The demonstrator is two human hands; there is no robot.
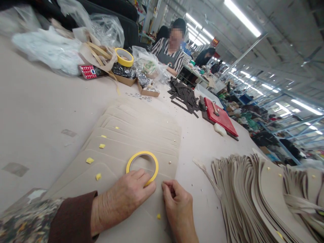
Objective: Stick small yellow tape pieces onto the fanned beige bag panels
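Observation:
My left hand is closed around the lower edge of a roll of yellow tape, which stands tilted above the fabric. Close by on the right, my right hand pinches thumb and forefinger together; whatever lies between the fingertips is too small to name. Beneath both hands spread overlapping beige fabric panels, fanned out in layers. Small yellow tape pieces dot their left side, and another yellow piece sits below my hands. Tiny metal studs show along the panels' right edge.
Bundled beige panels stand at the right. Farther back are dark strips, a red board with a hammer, a second tape roll, a phone and plastic bags. A person sits across the table.

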